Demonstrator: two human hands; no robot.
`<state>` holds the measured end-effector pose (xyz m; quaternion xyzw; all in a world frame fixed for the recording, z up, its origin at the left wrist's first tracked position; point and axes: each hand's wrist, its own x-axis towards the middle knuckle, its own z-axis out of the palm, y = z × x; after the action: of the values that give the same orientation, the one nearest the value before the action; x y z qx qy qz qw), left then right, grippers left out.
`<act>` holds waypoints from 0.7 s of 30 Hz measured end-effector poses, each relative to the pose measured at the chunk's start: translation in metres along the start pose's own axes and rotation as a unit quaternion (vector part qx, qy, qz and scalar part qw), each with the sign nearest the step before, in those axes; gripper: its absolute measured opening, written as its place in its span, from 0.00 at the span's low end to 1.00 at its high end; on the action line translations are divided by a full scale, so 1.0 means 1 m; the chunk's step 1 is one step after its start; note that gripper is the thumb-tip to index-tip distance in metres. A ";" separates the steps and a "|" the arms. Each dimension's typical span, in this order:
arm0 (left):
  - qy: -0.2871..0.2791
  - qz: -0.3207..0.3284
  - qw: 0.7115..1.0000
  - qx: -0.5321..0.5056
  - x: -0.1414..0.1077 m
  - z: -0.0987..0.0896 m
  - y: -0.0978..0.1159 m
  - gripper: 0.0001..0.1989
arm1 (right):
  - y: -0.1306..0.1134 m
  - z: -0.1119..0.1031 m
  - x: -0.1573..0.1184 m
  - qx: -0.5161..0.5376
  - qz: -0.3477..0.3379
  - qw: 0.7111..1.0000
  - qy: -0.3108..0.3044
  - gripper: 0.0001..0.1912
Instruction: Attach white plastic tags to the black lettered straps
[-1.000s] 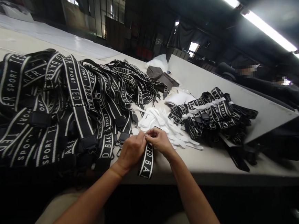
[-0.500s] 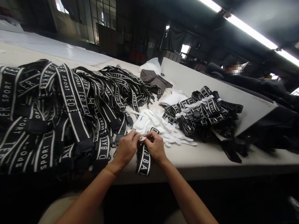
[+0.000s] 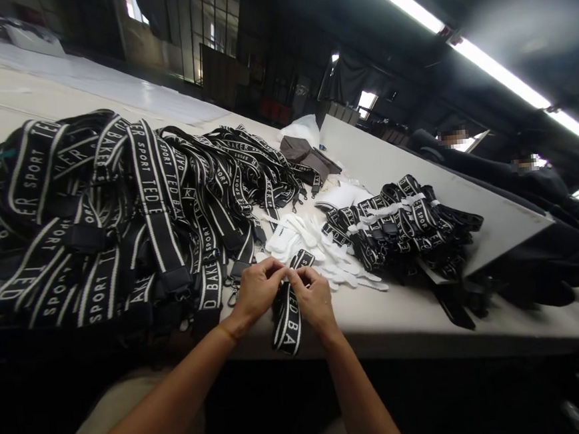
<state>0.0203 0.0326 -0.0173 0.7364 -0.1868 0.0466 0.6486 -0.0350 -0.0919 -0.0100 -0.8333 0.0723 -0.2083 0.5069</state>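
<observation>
My left hand (image 3: 261, 287) and my right hand (image 3: 312, 297) meet at the table's front edge, fingertips pinched together. Between them shows a sliver of a white band (image 3: 286, 273), mostly hidden by the fingers. A folded black webbing strap (image 3: 287, 321) with white lettering and edge stripes passes through this spot. Its looped end hangs below, and its other end (image 3: 303, 259) sticks out behind my right fingers. Just beyond lie loose white bands (image 3: 338, 266) with rounded ends, spread in a heap.
A large tangled pile of lettered straps (image 3: 154, 187) covers the left side. To the right, folded straps (image 3: 400, 218) lie bundled with white bands around them. A grey-brown cloth (image 3: 304, 152) sits behind. A pale upright panel (image 3: 447, 178) borders the table, with people beyond it.
The white piece between my fingertips shows less now, as my fingers have closed nearer together. The view has shifted slightly, so the table's contents appear farther right.
</observation>
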 end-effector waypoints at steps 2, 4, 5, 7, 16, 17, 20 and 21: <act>0.032 0.010 0.999 0.010 -0.006 0.001 0.005 0.08 | -0.003 0.004 -0.001 -0.034 -0.019 0.999 0.025 0.17; 0.064 0.021 0.998 0.018 -0.011 0.000 0.009 0.08 | -0.006 0.008 -0.004 -0.071 -0.049 0.995 0.053 0.16; 0.081 0.031 0.996 0.023 -0.013 -0.001 0.012 0.08 | -0.007 0.010 -0.005 -0.092 -0.063 0.991 0.068 0.15; 0.115 0.067 0.990 0.036 -0.015 -0.003 0.016 0.08 | -0.009 0.010 -0.007 -0.121 -0.078 0.985 0.093 0.14; 0.012 -0.088 0.939 -0.332 -0.011 -0.005 0.022 0.13 | -0.011 0.011 -0.011 0.148 0.043 0.986 0.070 0.16; 0.005 -0.116 0.921 -0.371 -0.010 -0.004 0.024 0.16 | -0.012 0.012 -0.012 0.195 0.071 0.976 0.073 0.18; -0.009 -0.157 0.908 -0.389 -0.009 -0.002 0.027 0.21 | -0.018 0.011 -0.014 0.324 0.113 0.939 0.025 0.24; -0.019 -0.157 0.915 -0.371 -0.008 -0.002 0.026 0.22 | -0.021 0.007 -0.014 0.340 0.102 0.935 0.007 0.24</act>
<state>0.0044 0.0337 0.0050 0.4631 -0.0851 -0.1426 0.8706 -0.0461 -0.0718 0.0013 -0.5976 0.0856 -0.1733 0.7781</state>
